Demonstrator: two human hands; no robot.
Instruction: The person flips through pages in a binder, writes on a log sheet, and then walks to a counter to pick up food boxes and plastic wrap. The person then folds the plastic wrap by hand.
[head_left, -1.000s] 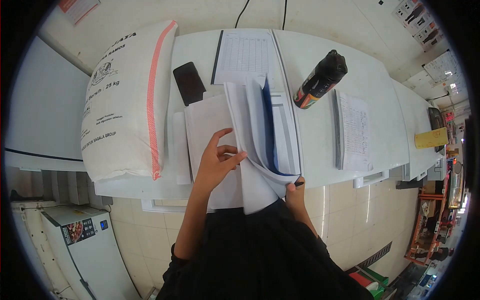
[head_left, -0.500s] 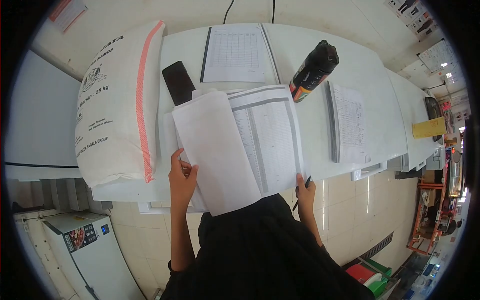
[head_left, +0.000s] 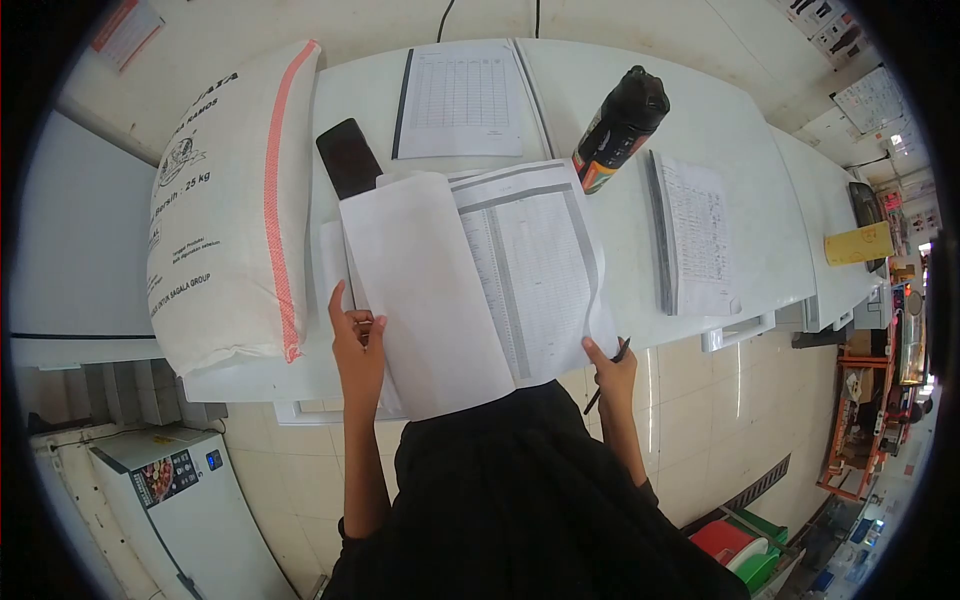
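A stack of printed table sheets (head_left: 550,270) lies at the front edge of the white surface, with a blank page (head_left: 430,300) folded over its left part. My left hand (head_left: 358,340) is at the left edge of the blank page, fingers apart, index finger stretched up and thumb by the paper. My right hand (head_left: 613,372) grips a dark pen (head_left: 594,401) held at a slant. The thumb of that hand presses on the lower right corner of the printed sheets, whose right edge is curled. Its other fingers are partly hidden.
A large white sack (head_left: 225,220) stands at left, beside a black phone (head_left: 348,158). Behind the sheets are a bound form (head_left: 460,100) and a dark bottle (head_left: 622,130). A handwritten paper stack (head_left: 697,235) lies right; a yellow object (head_left: 858,244) sits farther off.
The right edge of the printed sheets has become wavy under my right hand, and the pen shows more fully. My left index finger has straightened upward. The whole view has shifted slightly.
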